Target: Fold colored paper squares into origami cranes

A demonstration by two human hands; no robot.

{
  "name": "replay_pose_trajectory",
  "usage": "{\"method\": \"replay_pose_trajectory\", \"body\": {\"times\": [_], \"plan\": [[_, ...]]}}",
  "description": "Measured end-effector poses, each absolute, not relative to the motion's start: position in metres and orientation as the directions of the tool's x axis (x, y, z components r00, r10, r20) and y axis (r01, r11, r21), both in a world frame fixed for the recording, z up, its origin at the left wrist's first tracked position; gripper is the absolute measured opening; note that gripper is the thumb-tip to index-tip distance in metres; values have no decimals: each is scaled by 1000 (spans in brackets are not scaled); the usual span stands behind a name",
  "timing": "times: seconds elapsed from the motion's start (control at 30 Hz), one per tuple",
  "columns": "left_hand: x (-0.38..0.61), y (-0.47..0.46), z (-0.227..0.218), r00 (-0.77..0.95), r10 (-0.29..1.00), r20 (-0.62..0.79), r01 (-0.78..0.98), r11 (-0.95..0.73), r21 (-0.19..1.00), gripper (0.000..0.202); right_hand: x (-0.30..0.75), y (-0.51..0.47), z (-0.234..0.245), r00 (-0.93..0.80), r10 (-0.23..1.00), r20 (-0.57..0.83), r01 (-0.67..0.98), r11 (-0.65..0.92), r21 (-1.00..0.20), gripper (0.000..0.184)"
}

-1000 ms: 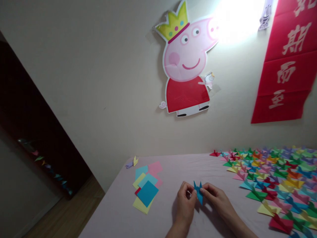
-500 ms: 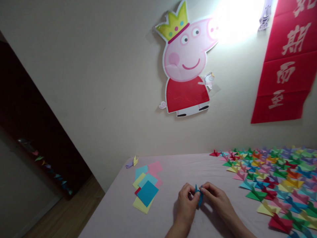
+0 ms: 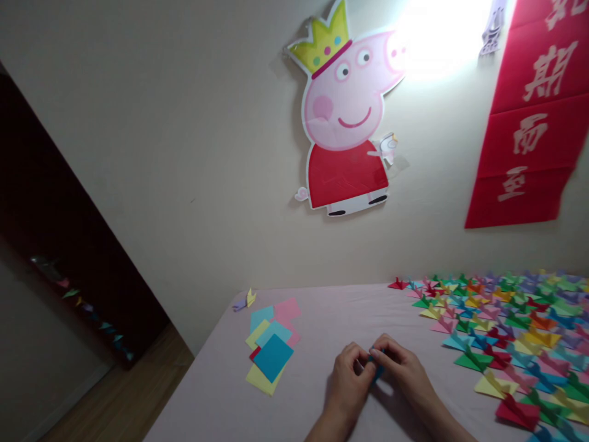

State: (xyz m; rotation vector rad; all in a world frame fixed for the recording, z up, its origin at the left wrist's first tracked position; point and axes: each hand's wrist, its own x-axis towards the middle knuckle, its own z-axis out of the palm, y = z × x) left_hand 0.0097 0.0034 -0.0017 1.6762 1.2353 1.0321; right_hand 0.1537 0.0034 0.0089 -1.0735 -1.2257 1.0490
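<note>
Here, the left hand and right hand pinch dark-blue paper, mostly hidden.

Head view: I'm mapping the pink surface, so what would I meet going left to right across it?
Purple folded paper at the far corner, flat paper squares, left hand, blue paper, right hand, frontmost red folded paper.

The red banner reads 期, 而, 至 downward, beneath one partly cut-off character.
</note>
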Motion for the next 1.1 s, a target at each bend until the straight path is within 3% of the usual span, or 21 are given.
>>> {"method": "replay_pose_trajectory", "body": {"times": [0.17,0.3,0.4,0.5,0.57,0.8,0.93,1.1], "plan": [[8,1,5,213,963,163,312,-225,923,16,159,4,8,116,987,112,-76,121,-990,47],[6,4,4,35,963,267,389,-259,884,16,159,4,6,285,946,156,-4,164,-986,52],[6,4,3,-65,907,415,498,-331,801,21,150,0,4,159,969,189,30,186,-982,49],[6,1,4,-4,903,430,575,-350,740,30,136,-8,3,-52,981,185,-6,185,-983,41],[6,-2,7,48,904,426,589,-370,719,33,131,-11,4,-32,983,178,-3,178,-984,37],[12,-9,11,143,911,387,445,-409,797,36,143,-1,0,129,977,169,-77,179,-981,34],[14,-4,4,92,867,489,363,-487,795,31,141,2,-6,176,978,116,-173,147,-974,37],[15,0,-4,81,857,509,316,-507,802,24,138,1,-2,52,998,44,-193,54,-980,38]]}}
